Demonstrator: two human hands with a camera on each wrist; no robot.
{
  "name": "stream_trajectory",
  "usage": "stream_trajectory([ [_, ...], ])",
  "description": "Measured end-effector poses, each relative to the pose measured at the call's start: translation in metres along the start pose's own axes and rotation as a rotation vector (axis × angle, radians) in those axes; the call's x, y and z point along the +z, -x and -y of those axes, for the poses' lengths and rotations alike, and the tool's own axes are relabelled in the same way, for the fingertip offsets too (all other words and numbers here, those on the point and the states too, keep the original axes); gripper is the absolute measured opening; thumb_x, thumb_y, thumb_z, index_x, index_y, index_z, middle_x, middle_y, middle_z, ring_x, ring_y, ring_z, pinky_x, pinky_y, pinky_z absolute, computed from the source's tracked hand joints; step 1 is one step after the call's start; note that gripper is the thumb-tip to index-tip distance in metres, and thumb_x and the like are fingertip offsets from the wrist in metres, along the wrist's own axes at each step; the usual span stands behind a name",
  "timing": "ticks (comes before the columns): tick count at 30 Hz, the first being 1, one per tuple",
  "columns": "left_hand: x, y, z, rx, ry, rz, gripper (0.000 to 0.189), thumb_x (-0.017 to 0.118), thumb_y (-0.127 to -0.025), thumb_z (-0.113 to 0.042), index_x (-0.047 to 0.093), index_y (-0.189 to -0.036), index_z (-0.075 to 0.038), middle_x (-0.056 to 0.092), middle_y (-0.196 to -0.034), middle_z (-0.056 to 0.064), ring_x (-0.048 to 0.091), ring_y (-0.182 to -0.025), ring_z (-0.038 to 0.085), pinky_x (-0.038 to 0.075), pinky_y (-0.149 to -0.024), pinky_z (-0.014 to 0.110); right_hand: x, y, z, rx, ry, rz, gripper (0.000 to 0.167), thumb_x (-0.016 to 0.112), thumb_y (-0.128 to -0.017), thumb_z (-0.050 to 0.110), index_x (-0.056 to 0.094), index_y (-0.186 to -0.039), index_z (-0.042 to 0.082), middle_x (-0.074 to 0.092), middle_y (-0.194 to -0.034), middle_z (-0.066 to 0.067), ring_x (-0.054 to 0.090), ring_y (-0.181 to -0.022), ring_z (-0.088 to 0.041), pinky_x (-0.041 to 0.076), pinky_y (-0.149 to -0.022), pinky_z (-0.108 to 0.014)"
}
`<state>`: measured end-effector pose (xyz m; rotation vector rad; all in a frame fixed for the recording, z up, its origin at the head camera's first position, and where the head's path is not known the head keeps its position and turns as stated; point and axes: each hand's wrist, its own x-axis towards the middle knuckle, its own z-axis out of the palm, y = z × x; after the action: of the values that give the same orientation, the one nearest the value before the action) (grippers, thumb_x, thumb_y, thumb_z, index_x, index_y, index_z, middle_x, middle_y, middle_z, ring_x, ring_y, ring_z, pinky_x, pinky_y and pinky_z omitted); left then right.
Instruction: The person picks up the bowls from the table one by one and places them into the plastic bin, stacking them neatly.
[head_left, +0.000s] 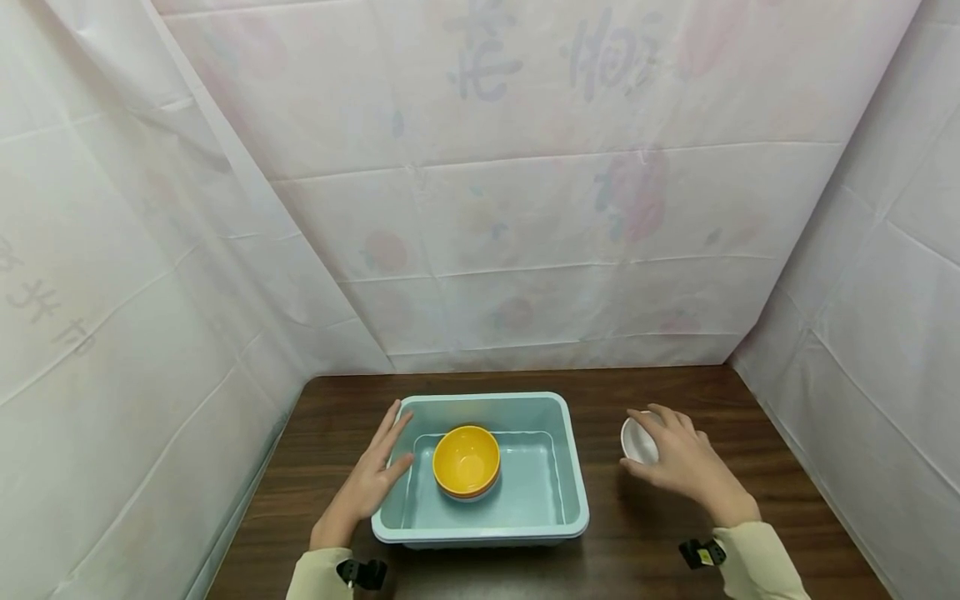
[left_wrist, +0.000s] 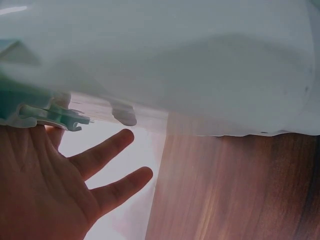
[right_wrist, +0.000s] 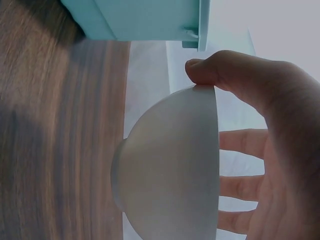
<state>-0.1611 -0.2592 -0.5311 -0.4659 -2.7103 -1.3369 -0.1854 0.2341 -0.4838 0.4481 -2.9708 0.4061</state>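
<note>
My right hand (head_left: 686,462) holds a white bowl (head_left: 637,442) by its rim on the right side of the table. In the right wrist view the thumb presses one side of the bowl (right_wrist: 170,165) and the other fingers reach across its mouth. At the left rim of a light blue plastic tub (head_left: 480,533), my left hand (head_left: 365,482) lies with its fingers spread and fairly straight. Inside the tub, left of its middle, sits a yellow bowl (head_left: 467,458), stacked on an orange-edged bowl and a pale one that show just below it.
Both stand on a dark wooden table (head_left: 607,550). White printed sheets (head_left: 525,250) hang behind it and along the left and right sides. The tub's outer wall (right_wrist: 150,20) shows beyond the bowl in the right wrist view.
</note>
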Motion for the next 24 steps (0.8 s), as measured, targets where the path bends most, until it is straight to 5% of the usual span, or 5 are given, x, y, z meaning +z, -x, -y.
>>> stream_trajectory([
  [24, 0.001, 0.000, 0.001, 0.011, -0.015, -0.015, 0.063, 0.055, -0.107, -0.029, 0.032, -0.162, -0.009, 0.007, -0.174, 0.016, 0.016, -0.156, 0.048, 0.024, -0.114, 0.076, -0.011, -0.020, 0.033, -0.081, -0.030, -0.045, 0.076, 0.079, -0.083, 0.053, 0.058, -0.146, 0.017, 0.051, -0.148, -0.023, 0.049, -0.131, -0.053, 0.045, -0.087, -0.076],
])
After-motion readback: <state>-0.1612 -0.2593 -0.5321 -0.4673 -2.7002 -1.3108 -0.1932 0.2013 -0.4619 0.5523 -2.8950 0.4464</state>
